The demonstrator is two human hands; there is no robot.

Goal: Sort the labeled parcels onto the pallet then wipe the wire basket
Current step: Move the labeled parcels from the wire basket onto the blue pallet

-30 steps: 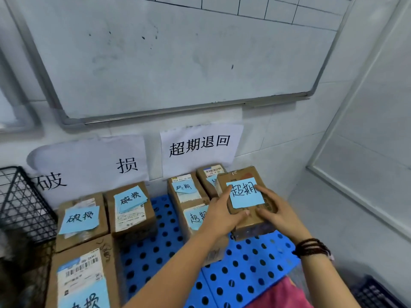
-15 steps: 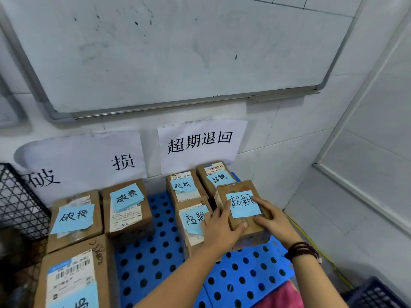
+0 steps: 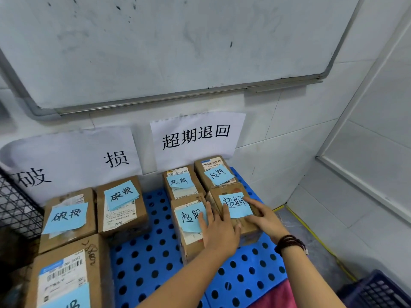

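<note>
Both hands flat on the front-right parcel (image 3: 229, 188), blue pallet (image 3: 144, 258).
Left hand (image 3: 219, 232) and right hand (image 3: 262, 215) press its top, fingers straight, gripping nothing. Parcel touches the box (image 3: 192, 246) beside it, under the right wall sign (image 3: 195, 136). Wire basket (image 3: 15, 210) far left.

A blue perforated plastic pallet (image 3: 144, 258) lies on the grey floor (image 3: 311, 236) against the wall. At its left sit three brown cardboard parcels with blue 破损 notes (image 3: 69, 221), close together. At its right, four smaller brown cardboard parcels with blue 超期 notes (image 3: 180, 182) form a tight two-by-two block. Bare pallet shows between the groups.
</note>
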